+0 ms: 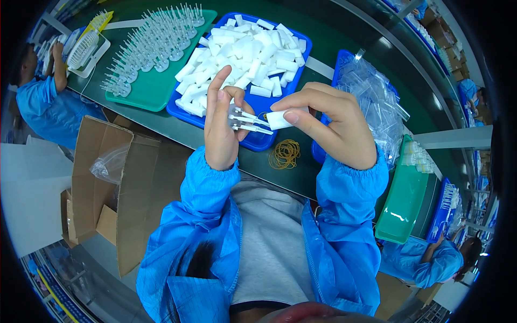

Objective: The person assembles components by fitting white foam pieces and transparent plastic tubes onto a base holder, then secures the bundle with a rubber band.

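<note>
A dark green table (301, 176) spans the scene. On its far side lies a blue tray (259, 143) heaped with white blocks; left of that, a green tray (153, 89) bears rows of clear-based spikes. The right hand (344, 123) pinches between thumb and forefinger; the left hand (219, 141) has one finger raised and others curled in a grip. On the near side between them sits a bundle of rubber bands (284, 155). The white piece (279, 120) is between the right fingertips, its left end at the tips of slender white parts (253, 128) gripped in the left fingers; contact there cannot be told.
</note>
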Demonstrator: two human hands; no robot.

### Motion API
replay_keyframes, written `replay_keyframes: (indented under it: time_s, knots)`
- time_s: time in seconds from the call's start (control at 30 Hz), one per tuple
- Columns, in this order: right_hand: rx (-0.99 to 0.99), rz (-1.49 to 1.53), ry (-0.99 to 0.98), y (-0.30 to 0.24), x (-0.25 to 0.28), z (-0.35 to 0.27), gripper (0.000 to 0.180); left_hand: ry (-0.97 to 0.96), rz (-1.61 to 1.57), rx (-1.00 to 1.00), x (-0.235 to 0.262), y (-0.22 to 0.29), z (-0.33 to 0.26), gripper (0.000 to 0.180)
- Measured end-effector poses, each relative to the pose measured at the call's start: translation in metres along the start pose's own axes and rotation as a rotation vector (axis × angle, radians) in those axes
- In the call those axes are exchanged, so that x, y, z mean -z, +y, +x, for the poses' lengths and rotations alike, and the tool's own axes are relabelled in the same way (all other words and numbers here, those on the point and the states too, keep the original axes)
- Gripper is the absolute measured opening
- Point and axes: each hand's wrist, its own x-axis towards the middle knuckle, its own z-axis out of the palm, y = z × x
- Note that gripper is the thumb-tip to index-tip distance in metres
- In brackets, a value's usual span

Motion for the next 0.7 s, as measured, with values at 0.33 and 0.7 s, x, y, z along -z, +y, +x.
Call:
replay_keyframes:
  time_s: [0.33, 0.7]
  knots:
    - [0.01, -0.03, 0.027, 0.005, -0.008, 0.004, 0.017, 0.002, -0.204, 0.02, 0.006, -0.005, -0.002, 0.048]
    - [-0.011, -0.03, -0.014, 0.001, -0.017, 0.01, 0.018, 0.008, -0.369, 0.036, 0.013, -0.008, -0.009, 0.047]
